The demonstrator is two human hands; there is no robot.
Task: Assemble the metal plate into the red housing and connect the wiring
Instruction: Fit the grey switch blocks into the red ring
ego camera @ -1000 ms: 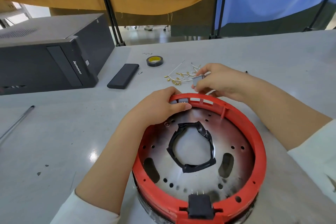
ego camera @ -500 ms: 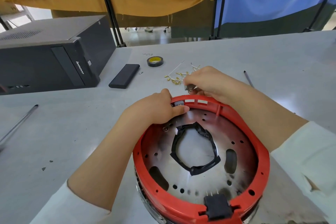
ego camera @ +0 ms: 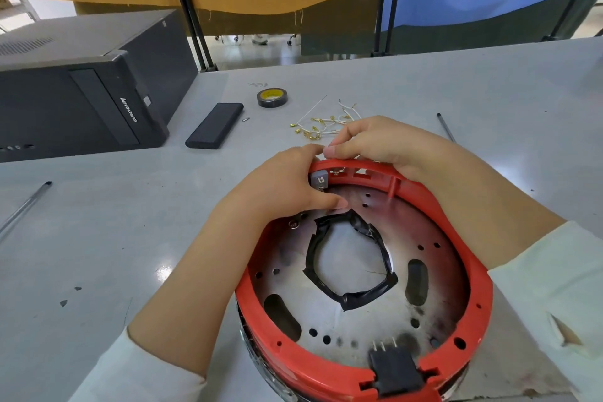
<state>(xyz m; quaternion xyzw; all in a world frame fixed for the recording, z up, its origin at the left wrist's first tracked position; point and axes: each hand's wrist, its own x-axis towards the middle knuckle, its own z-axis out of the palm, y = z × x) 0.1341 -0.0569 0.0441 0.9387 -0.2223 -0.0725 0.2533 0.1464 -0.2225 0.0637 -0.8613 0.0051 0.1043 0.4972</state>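
Housing [ego camera: 365, 274] sits at the desk's [ego camera: 98, 238] near edge, plate [ego camera: 359, 320] seated inside. Left hand [ego camera: 287, 186] grips the far rim by the grey switch [ego camera: 318, 179]. Right hand [ego camera: 375, 143] pinches something small, unclear. Best to brace the rim and push the terminal straight on.

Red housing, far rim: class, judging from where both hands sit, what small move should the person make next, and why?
Probably press the small grey part home into its slot. It sits inside the red housing at the far rim, above the metal plate. The left hand steadies the rim beside it, and the right hand reaches over from outside, seemingly to push.
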